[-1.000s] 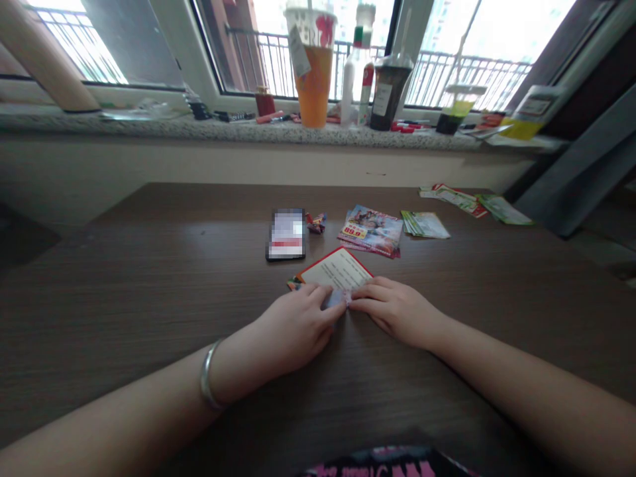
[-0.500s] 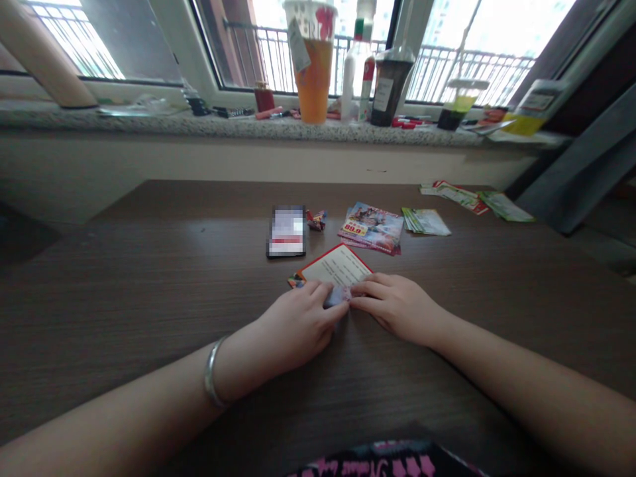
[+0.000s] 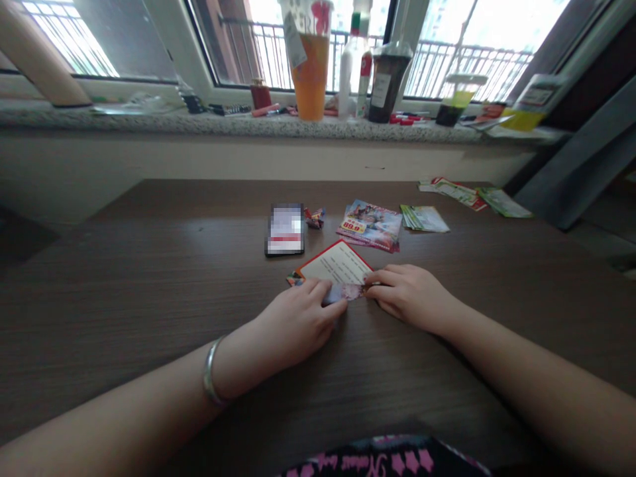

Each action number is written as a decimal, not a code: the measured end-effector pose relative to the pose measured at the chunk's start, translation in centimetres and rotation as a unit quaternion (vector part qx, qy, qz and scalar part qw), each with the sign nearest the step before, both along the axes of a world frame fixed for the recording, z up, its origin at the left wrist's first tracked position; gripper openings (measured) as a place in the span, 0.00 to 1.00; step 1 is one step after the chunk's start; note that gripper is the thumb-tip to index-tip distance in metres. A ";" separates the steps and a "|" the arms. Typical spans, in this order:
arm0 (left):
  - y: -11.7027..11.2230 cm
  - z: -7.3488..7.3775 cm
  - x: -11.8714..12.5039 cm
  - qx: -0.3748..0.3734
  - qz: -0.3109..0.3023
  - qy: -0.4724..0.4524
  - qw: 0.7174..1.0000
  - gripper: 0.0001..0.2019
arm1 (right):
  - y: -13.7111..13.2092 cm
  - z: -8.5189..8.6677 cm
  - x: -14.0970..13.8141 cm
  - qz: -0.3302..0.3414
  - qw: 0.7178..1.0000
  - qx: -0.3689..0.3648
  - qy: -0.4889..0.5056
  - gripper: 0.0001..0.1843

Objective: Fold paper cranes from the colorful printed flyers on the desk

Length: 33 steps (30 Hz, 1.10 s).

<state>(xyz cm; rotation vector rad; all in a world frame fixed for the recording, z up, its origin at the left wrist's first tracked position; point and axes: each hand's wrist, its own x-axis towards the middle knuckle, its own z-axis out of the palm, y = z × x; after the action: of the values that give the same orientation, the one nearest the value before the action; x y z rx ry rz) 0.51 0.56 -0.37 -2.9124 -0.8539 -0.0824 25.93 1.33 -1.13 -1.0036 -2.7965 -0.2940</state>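
A printed sheet of paper [image 3: 336, 264] lies on the table in front of me, cream with lines of text and a red border. Its near side is folded over into a bluish-pink strip [image 3: 350, 291]. My left hand [image 3: 301, 324] has curled fingers on the left part of the fold, thumb along the near edge; a silver bangle [image 3: 211, 372] circles that wrist. At the fold's right end, my right hand [image 3: 410, 295] holds the paper with its fingers bent together. A colourful corner of the paper shows left of my left fingers.
Beyond the paper are a phone [image 3: 285, 230] with a blurred screen, a small crumpled wrapper [image 3: 315, 218], a stack of printed flyers [image 3: 372, 225] and green-white packets [image 3: 425, 218]. More packets [image 3: 460, 193] lie far right. Drink cups [image 3: 312, 76] and bottles line the windowsill [image 3: 238, 127].
My right hand has slid right along the fold, away from my left fingertips, uncovering more of the pinkish strip. My left hand stays in nearly the same place.
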 end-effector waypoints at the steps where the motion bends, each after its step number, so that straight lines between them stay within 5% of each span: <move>1: 0.0 -0.1 0.0 0.001 0.000 -0.002 1.000 0.17 | 0.1 0.0 0.2 -0.005 1.000 -0.001 -0.004 0.09; 26: 0.1 -1.0 -0.3 0.015 0.000 -0.030 0.999 0.15 | 0.3 1.8 2.6 -0.091 0.993 -0.061 -0.051 0.07; 33: 0.2 -1.2 -0.4 0.010 -0.006 -0.040 0.999 0.15 | 0.6 1.0 3.0 -0.169 0.980 -0.067 0.084 0.05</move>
<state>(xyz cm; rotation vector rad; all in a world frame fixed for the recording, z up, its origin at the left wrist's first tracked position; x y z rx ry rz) 0.16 0.78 -1.57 -2.9141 -0.8423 -0.2098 28.91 1.91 -0.14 -1.4632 -2.5135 -0.0550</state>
